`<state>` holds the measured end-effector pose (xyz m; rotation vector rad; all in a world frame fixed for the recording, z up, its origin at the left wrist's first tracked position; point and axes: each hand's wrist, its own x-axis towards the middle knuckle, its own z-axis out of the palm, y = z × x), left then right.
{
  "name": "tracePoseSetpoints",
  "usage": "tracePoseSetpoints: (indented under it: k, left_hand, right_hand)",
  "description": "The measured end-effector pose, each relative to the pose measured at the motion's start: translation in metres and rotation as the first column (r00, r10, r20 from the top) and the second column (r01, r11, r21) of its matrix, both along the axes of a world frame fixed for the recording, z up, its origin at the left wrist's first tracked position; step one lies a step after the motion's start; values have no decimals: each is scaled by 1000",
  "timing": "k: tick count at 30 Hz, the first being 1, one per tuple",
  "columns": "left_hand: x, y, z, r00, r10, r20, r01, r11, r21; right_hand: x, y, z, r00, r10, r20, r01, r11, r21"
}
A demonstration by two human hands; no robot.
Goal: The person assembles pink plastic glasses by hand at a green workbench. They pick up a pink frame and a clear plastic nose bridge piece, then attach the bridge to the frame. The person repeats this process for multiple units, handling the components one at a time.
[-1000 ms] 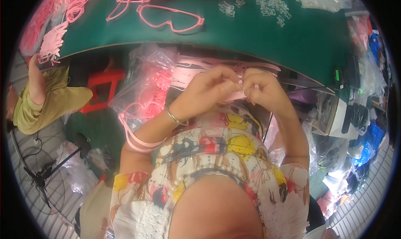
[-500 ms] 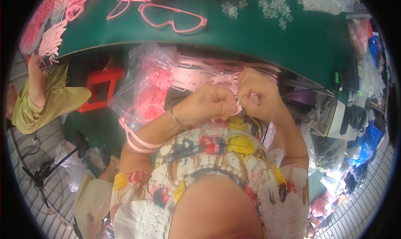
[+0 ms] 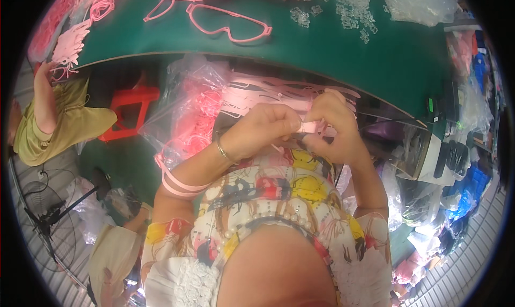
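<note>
Watching from my remote end, the left hand (image 3: 263, 129) is pinching one end of a short pale-pink strap piece (image 3: 307, 127) with thumb and fingertips, and the right hand (image 3: 337, 123) is curled onto the other end, though its fingers hide how tightly. The piece sits between both hands, over the front of the printed blouse (image 3: 268, 186) and near the pink straps (image 3: 241, 96) below the green tabletop (image 3: 322, 46). Imo: brace that left pinch, let the right fingertips do the fine work, no twisting. I'd watch the pink bands (image 3: 177, 185) around the left forearm too, could snag.
</note>
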<state>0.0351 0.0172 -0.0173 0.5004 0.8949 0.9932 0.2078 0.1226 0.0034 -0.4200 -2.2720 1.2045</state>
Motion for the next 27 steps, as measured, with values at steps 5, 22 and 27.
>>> tracePoseSetpoints:
  k: [5, 22, 27]
  left_hand:
    - [2, 0, 11, 996, 52, -74, -53, 998, -18]
    - [8, 0, 10, 400, 580, -710, 159, 719, 676]
    - [0, -2, 10, 802, 239, -547, -41, 936, 349]
  right_hand:
    - [1, 1, 1, 997, -15, 74, 7, 994, 113]
    - [-3, 0, -3, 992, -56, 114, 75, 982, -173]
    - [-7, -6, -3, 990, -129, 63, 134, 988, -79]
